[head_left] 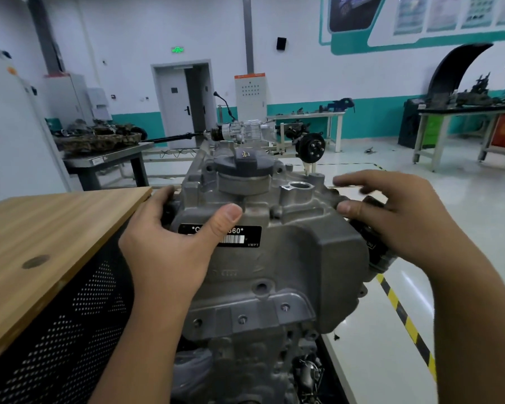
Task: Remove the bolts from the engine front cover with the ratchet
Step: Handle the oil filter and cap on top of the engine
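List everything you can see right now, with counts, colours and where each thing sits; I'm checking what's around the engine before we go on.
engine front cover: one, grey cast metal, centre, between the two hands
filler cap: one, dark grey, on top of the engine
label: one, black with white print, on the cover's upper face, partly under the left thumb
wooden top: one, light brown, left of the engine
perforated panel: one, black, below the wooden top
floor tape: one strip, yellow and black, right
ratchet: none in view
left hand: grips the cover's left edge, thumb on the label
right hand: at the cover's right edge, fingers loosely spread
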`<state>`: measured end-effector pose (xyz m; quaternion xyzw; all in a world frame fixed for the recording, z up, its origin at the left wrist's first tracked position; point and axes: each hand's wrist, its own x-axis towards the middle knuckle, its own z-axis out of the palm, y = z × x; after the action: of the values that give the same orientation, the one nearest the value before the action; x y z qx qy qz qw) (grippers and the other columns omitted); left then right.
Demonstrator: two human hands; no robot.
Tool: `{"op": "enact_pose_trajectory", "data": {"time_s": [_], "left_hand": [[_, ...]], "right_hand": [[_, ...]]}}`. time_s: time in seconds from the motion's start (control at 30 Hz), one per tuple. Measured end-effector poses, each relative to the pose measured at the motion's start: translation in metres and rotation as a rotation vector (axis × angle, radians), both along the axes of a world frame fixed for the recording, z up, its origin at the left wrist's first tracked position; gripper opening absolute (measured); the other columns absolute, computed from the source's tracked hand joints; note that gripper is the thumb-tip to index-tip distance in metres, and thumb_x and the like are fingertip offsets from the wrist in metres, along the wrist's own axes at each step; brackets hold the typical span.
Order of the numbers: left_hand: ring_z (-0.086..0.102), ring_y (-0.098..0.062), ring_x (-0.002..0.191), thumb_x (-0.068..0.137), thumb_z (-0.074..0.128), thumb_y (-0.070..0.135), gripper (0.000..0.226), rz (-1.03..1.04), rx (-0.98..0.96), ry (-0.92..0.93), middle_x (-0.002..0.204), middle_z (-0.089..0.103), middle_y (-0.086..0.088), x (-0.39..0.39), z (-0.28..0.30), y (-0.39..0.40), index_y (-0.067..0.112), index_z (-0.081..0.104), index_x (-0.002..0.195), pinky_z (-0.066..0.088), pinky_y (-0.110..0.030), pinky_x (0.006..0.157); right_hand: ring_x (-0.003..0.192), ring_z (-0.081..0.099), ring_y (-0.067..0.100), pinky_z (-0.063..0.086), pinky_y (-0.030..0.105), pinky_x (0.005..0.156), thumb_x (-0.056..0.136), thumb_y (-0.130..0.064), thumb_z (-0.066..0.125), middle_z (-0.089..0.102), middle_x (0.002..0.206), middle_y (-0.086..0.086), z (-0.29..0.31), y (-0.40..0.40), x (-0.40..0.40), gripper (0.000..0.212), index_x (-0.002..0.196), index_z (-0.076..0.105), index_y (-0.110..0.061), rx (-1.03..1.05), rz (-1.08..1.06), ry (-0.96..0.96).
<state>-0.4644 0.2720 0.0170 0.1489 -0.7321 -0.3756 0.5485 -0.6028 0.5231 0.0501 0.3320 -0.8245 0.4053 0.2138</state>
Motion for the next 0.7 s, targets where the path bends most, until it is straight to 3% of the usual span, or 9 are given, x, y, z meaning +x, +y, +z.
{"op": "enact_pose_trajectory", "data": {"time_s": [0.07,0.13,0.2,0.27,0.33,0.4,0.53,0.7], "left_hand": [[0.068,-0.016,0.111,0.055,0.071,0.091,0.104,-0.005,0.021,0.016,0.115,0.073,0.003,0.001,0.0,0.0,0.018,0.068,0.129,0.055,-0.046,0.097],[0.068,-0.015,0.111,0.053,0.072,0.091,0.105,-0.012,0.047,0.024,0.116,0.073,0.004,0.002,0.001,0.001,0.019,0.067,0.129,0.055,-0.046,0.097],[0.068,-0.013,0.108,0.053,0.072,0.091,0.102,-0.008,0.059,0.038,0.113,0.073,0.007,0.001,0.0,0.002,0.022,0.068,0.127,0.056,-0.044,0.095],[0.067,-0.004,0.101,0.052,0.069,0.093,0.088,0.016,0.079,0.036,0.105,0.072,0.015,0.0,-0.002,0.005,0.031,0.069,0.115,0.057,-0.041,0.091],[0.066,0.003,0.09,0.052,0.064,0.097,0.077,0.042,0.129,0.041,0.093,0.071,0.019,-0.002,-0.004,0.008,0.036,0.067,0.099,0.058,-0.04,0.084],[0.068,-0.001,0.084,0.051,0.065,0.097,0.078,0.029,0.197,0.046,0.087,0.073,0.015,-0.003,-0.004,0.009,0.031,0.07,0.093,0.06,-0.042,0.081],[0.071,-0.01,0.092,0.049,0.072,0.092,0.083,0.002,0.242,0.087,0.095,0.075,0.011,-0.005,-0.002,0.003,0.029,0.072,0.102,0.06,-0.047,0.085],[0.071,-0.012,0.093,0.049,0.073,0.092,0.082,-0.008,0.243,0.089,0.095,0.075,0.011,-0.007,0.0,-0.001,0.03,0.073,0.102,0.059,-0.048,0.086]], "right_hand": [[0.125,0.057,0.017,0.045,0.04,0.101,0.065,-0.063,0.077,0.064,0.133,-0.014,-0.015,-0.004,0.007,0.061,0.121,0.066,-0.043,-0.202,-0.276,0.084],[0.128,0.054,0.019,0.046,0.044,0.107,0.057,-0.069,0.084,0.053,0.143,-0.009,-0.045,-0.018,0.019,0.086,0.133,0.054,-0.042,-0.513,-0.436,0.022],[0.121,0.06,0.014,0.049,0.046,0.107,0.055,-0.063,0.088,0.055,0.139,-0.006,-0.073,-0.039,0.03,0.095,0.137,0.046,-0.039,-0.874,-0.304,-0.22],[0.098,0.071,0.009,0.058,0.046,0.095,0.051,-0.06,0.088,0.07,0.116,-0.008,-0.09,-0.053,0.03,0.087,0.126,0.054,-0.033,-1.125,-0.172,-0.505],[0.083,0.073,0.007,0.061,0.038,0.079,0.047,-0.062,0.087,0.075,0.097,-0.012,-0.093,-0.057,0.025,0.072,0.109,0.062,-0.034,-1.16,-0.189,-0.566],[0.083,0.074,0.008,0.056,0.03,0.072,0.046,-0.064,0.088,0.076,0.094,-0.014,-0.092,-0.058,0.022,0.07,0.104,0.065,-0.034,-1.202,-0.222,-0.543],[0.075,0.072,0.002,0.052,0.022,0.063,0.047,-0.063,0.087,0.075,0.09,-0.017,-0.087,-0.064,0.023,0.067,0.103,0.067,-0.032,-1.229,-0.243,-0.501],[0.075,0.074,0.007,0.054,0.025,0.062,0.048,-0.057,0.088,0.076,0.089,-0.013,-0.083,-0.061,0.023,0.065,0.104,0.067,-0.031,-1.265,-0.206,-0.515]]}}
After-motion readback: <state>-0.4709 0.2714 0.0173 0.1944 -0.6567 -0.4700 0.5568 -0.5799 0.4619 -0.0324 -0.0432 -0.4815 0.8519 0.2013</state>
